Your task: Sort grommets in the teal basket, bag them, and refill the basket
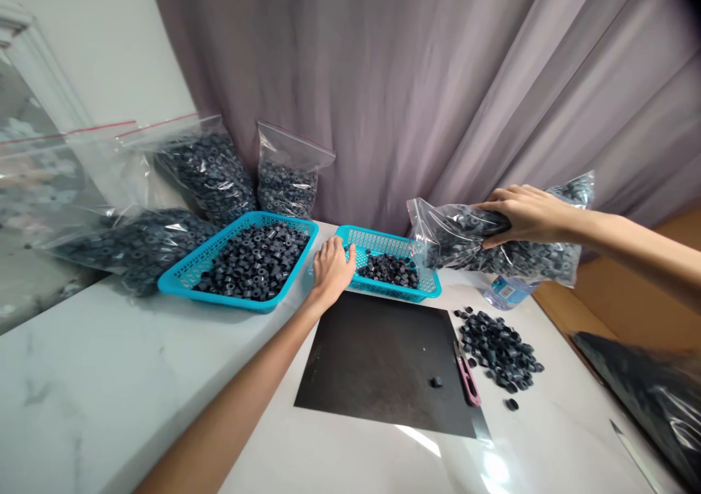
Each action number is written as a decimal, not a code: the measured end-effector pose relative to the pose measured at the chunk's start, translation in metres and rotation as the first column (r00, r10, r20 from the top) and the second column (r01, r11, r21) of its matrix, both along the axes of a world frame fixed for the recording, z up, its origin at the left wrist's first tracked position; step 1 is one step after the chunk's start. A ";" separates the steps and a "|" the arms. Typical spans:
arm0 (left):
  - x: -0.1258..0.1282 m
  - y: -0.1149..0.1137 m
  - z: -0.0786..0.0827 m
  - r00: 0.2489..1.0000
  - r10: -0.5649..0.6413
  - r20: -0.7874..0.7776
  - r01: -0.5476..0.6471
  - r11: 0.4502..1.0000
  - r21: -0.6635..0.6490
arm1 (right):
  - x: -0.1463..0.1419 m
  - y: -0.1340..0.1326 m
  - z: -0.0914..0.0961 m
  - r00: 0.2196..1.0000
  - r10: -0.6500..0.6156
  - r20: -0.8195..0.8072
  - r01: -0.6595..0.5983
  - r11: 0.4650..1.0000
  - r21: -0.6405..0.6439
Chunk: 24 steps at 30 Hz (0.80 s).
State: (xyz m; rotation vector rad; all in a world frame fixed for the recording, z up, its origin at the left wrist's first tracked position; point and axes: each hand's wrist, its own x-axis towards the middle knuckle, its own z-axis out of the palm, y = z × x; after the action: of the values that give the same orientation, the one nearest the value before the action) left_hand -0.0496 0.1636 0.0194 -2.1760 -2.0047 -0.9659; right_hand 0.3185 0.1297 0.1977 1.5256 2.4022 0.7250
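Note:
My right hand [523, 213] grips a clear plastic bag [526, 257] of small dark ring-shaped parts, held tilted on its side. The bag's mouth points left and hangs over the right end of a small blue basket [432, 287]. Inside that basket lies a heap of the same dark parts [391, 269]. My left hand [333, 264] has its fingers closed over the basket's left rim. Left of it stands a larger blue basket [263, 304], well filled with dark parts [255, 260].
Several filled zip bags [208, 173] lean at the back left. A black mat [383, 363] carries one loose part [436, 382] and a pink-handled cutter [468, 381]. Right of it are a pile of parts [501, 352], a plastic bottle [509, 293] and a black bag [646, 392].

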 end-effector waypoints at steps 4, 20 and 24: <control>-0.001 0.000 0.001 1.000 -0.002 -0.005 0.002 1.000 0.001 | -0.010 0.003 -0.001 0.999 -0.001 0.034 0.001 1.000 0.013; -0.001 0.003 -0.001 1.000 -0.018 -0.018 0.018 1.000 0.009 | -0.015 0.009 -0.004 0.998 -0.010 0.065 0.007 0.999 0.041; -0.002 0.004 0.000 1.000 -0.025 -0.019 0.025 1.000 0.005 | -0.015 0.009 -0.005 0.997 -0.002 0.073 -0.001 0.999 0.043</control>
State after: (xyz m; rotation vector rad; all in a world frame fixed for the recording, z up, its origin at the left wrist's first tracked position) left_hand -0.0521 0.1678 0.0195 -2.2042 -1.9698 -0.9486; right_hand 0.3039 0.1383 0.1925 1.4893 2.3477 0.8232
